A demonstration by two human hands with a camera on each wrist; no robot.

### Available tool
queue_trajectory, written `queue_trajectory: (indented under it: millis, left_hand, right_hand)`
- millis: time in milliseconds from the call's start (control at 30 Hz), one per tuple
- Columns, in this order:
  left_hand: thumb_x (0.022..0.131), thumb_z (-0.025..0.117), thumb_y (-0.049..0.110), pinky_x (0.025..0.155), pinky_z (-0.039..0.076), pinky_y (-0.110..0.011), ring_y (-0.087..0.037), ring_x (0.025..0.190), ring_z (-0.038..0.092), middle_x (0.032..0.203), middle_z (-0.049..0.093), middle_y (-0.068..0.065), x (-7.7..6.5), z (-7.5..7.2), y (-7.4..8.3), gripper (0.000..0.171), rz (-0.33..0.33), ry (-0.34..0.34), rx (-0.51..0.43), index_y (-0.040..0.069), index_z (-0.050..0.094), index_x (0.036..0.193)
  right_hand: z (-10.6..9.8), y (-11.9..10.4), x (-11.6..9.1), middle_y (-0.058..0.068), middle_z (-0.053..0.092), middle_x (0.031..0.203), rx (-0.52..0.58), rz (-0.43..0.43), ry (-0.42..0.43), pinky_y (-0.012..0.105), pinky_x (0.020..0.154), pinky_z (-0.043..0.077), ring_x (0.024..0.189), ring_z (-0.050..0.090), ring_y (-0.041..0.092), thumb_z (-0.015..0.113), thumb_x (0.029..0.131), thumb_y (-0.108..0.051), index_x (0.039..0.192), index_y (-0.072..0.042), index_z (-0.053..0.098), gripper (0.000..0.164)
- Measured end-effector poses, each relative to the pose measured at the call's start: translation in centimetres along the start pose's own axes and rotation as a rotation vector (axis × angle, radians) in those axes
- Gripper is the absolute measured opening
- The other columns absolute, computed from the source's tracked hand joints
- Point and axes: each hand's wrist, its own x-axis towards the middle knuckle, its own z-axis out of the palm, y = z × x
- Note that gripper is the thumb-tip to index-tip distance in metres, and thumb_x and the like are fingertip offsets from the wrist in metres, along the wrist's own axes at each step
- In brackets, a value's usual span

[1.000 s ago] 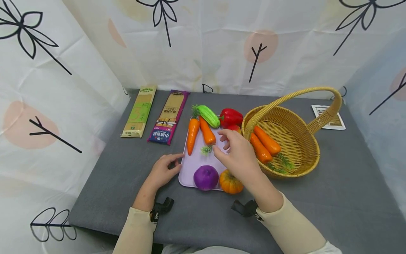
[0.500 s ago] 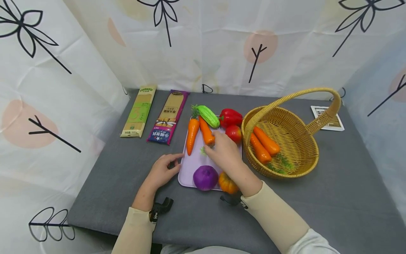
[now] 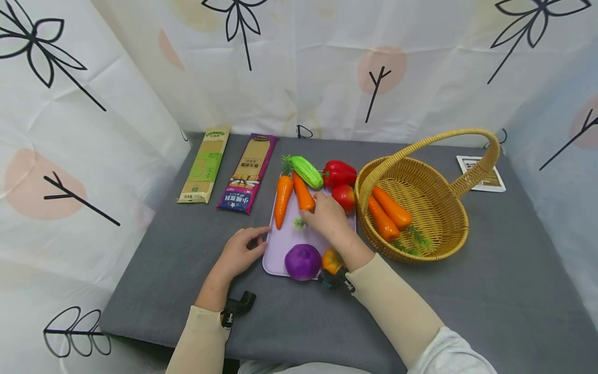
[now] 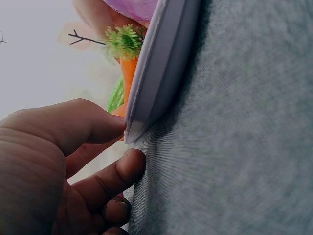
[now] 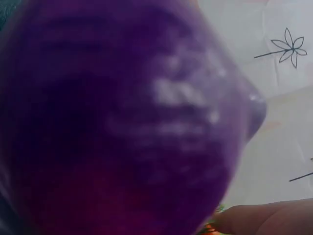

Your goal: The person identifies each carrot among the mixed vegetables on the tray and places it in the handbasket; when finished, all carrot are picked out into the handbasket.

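Observation:
In the head view, my right hand (image 3: 329, 221) pinches the thick leafy end of an orange carrot (image 3: 303, 192) lying on a lilac tray (image 3: 275, 254). Its green tuft (image 3: 299, 223) shows just below the thumb. My left hand (image 3: 243, 250) rests at the tray's left edge; in the left wrist view its thumb (image 4: 93, 122) touches the rim. A second carrot (image 3: 283, 200) lies to the left of the pinched one. A round purple onion-like vegetable (image 5: 122, 117) fills most of the right wrist view, where only a bit of finger (image 5: 274, 218) shows.
The tray also bears a green cucumber (image 3: 306, 172), red bell pepper (image 3: 339, 173), red fruit (image 3: 344, 197) and small pumpkin (image 3: 332, 261). A wicker basket (image 3: 448, 236) with two carrots stands right. Noodle packs (image 3: 203, 166) lie back left, a white-edged packet (image 3: 496, 183) back right.
My right hand has moved left and down from above the tray onto the carrot's leafy end, uncovering the red fruit. Its wrist now hides part of the pumpkin. The left hand has stayed put.

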Motion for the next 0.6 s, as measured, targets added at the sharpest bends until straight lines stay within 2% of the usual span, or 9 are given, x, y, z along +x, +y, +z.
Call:
queue_trajectory:
  millis: [300,600]
  left_hand:
    - [0.094,0.072,0.012,0.074,0.039,-0.038,-0.019,0.088,0.049,0.086,0.057,0.005,0.10,0.11,-0.05,0.037,0.021,0.011,0.000,0.015,0.071,0.130]
    - [0.094,0.071,0.012,0.074,0.039,-0.038,-0.019,0.088,0.049,0.086,0.057,0.005,0.02,0.10,-0.12,0.037,0.016,0.008,0.000,0.015,0.070,0.131]
  right_hand:
    - [0.68,0.67,0.92,0.015,0.066,0.106,0.034,0.021,0.024,0.042,0.084,0.050,0.092,0.061,0.031,0.075,0.092,-0.030,0.127,0.001,0.061,0.050]
    - [0.79,0.86,0.70,0.014,0.069,0.106,0.120,0.033,0.069,0.039,0.084,0.051,0.091,0.062,0.029,0.078,0.088,-0.023,0.131,0.000,0.064,0.051]
